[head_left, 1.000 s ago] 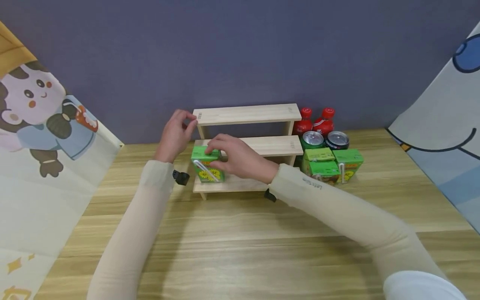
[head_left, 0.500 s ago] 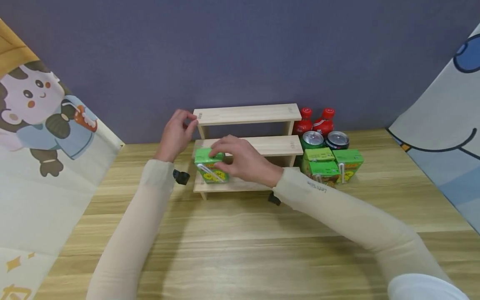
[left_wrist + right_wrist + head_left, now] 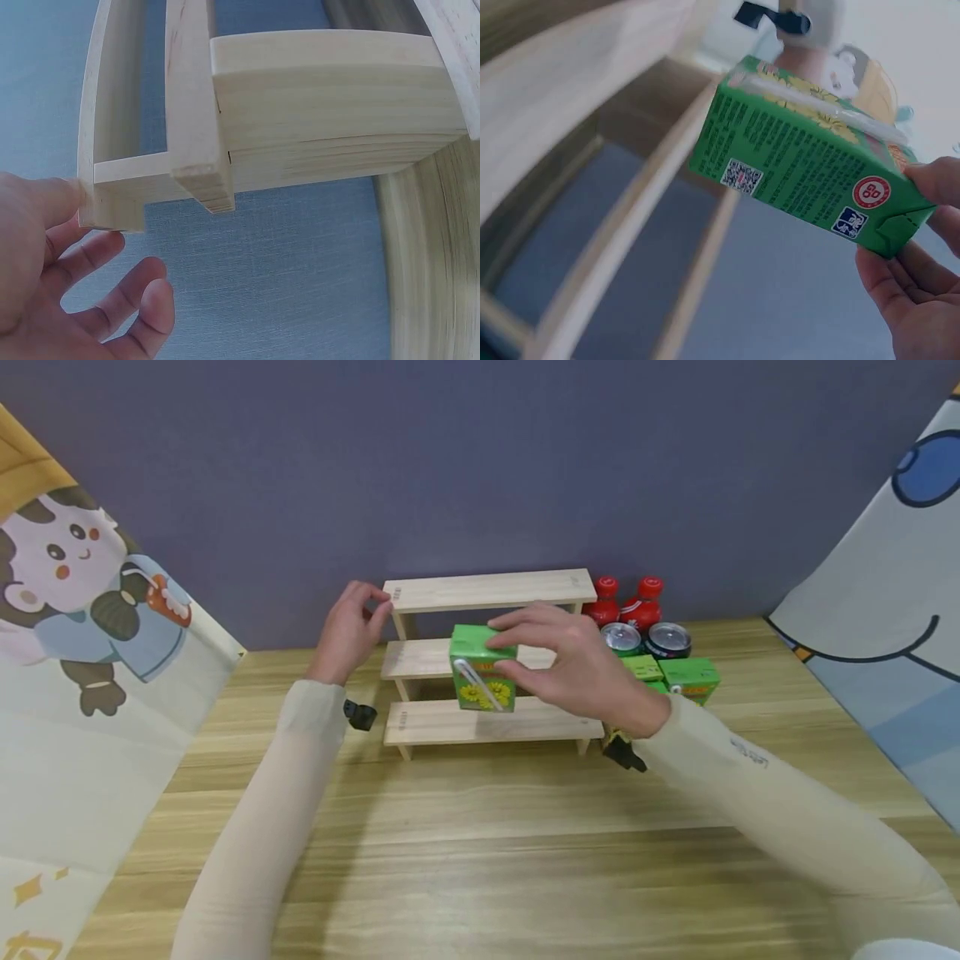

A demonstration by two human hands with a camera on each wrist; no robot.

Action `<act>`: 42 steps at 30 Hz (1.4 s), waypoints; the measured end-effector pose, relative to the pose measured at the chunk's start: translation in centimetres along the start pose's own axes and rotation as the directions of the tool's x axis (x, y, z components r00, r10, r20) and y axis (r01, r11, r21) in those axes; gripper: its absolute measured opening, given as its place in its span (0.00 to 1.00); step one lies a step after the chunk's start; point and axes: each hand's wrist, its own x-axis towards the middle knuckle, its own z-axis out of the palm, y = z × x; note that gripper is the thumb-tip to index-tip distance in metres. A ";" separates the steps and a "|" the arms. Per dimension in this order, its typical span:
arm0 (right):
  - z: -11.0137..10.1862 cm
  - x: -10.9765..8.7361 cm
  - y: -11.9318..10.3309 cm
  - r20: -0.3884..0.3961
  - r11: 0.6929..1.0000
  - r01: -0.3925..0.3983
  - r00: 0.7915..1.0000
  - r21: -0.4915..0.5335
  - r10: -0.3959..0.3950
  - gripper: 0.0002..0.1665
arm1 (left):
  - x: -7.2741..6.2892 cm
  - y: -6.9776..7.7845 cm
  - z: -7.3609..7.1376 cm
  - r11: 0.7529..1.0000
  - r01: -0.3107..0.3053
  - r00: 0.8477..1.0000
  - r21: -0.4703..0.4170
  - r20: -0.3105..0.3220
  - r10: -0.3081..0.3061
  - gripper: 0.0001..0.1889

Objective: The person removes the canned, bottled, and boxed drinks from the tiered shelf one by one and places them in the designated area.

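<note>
My right hand (image 3: 573, 656) pinches a green drink carton (image 3: 483, 672) by its top end between thumb and fingers. The carton, with yellow flowers and a white straw on its front, hangs in front of the middle board of a three-tier wooden shelf (image 3: 491, 589). Its printed green side, with a QR code, faces the right wrist view, where the right hand's fingers (image 3: 937, 184) grip one end. My left hand (image 3: 352, 631) pinches the left end of the top board. In the left wrist view its thumb (image 3: 56, 199) lies against that board end (image 3: 112, 214), the other fingers loosely curled.
Right of the shelf stand two red-capped bottles (image 3: 648, 603), two cans (image 3: 669, 639) and more green cartons (image 3: 690, 675), partly behind the right hand. A dark wall (image 3: 480, 468) rises behind the shelf. Wood-grain tabletop (image 3: 465, 843) spreads in front.
The right hand has lifted the drink carton off the lowest board's left end and carried it right and up. The left hand keeps its place on the top board.
</note>
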 end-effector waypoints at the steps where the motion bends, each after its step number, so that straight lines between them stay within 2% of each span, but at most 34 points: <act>1: -0.7 -0.3 0.0 -0.016 1.000 -0.005 1.000 -0.006 0.004 0.15 | 0.0 0.0 0.0 1.000 0.000 1.000 0.002 0.000 0.000 0.14; 7: -4.1 -2.4 0.2 -0.095 0.995 0.010 0.995 -0.101 -0.020 0.16 | -0.1 0.1 -0.1 1.000 0.004 1.000 -0.002 -0.003 -0.004 0.14; 10: -5.3 -3.5 0.4 -0.098 0.987 0.016 0.995 -0.158 -0.032 0.16 | -0.2 0.1 -0.1 1.000 0.000 1.000 -0.006 -0.001 0.000 0.14; 18: -9.2 -6.9 1.0 -0.072 0.961 -0.042 0.997 -0.274 0.023 0.21 | 0.1 -0.1 0.1 1.000 0.005 1.000 0.006 -0.009 -0.005 0.15; 22: -10.9 -9.1 1.7 -0.082 0.954 -0.013 0.997 -0.298 -0.012 0.16 | 0.3 -0.1 0.2 1.000 0.011 1.000 0.013 -0.012 -0.011 0.15; 27: -12.2 -12.5 3.1 -0.095 0.948 0.021 0.994 -0.319 -0.054 0.28 | 0.6 -0.2 0.5 1.000 0.011 1.000 0.026 -0.017 -0.011 0.15; 31: -12.7 -15.5 3.7 -0.056 0.936 -0.027 0.998 -0.352 0.008 0.30 | 0.6 -0.2 0.7 1.000 0.012 1.000 0.025 -0.018 -0.011 0.14; 34: -12.8 -17.4 4.1 -0.031 0.922 -0.087 0.996 -0.378 0.081 0.20 | 0.6 -0.2 0.8 1.000 0.012 1.000 0.021 -0.024 -0.011 0.15; 38: -12.6 -19.0 5.1 -0.038 0.915 -0.138 0.990 -0.380 0.134 0.13 | 0.6 -0.2 0.8 1.000 -0.005 0.999 0.022 -0.032 0.005 0.15; 41: -12.2 -20.0 6.3 -0.038 0.924 -0.163 0.986 -0.345 0.159 0.18 | 0.7 -0.2 0.7 0.999 -0.014 0.999 0.033 -0.035 0.015 0.15; 42: -12.1 -20.3 6.6 -0.026 0.925 -0.175 0.984 -0.338 0.176 0.24 | 0.7 -0.2 0.8 0.999 -0.013 0.999 0.036 -0.035 0.015 0.15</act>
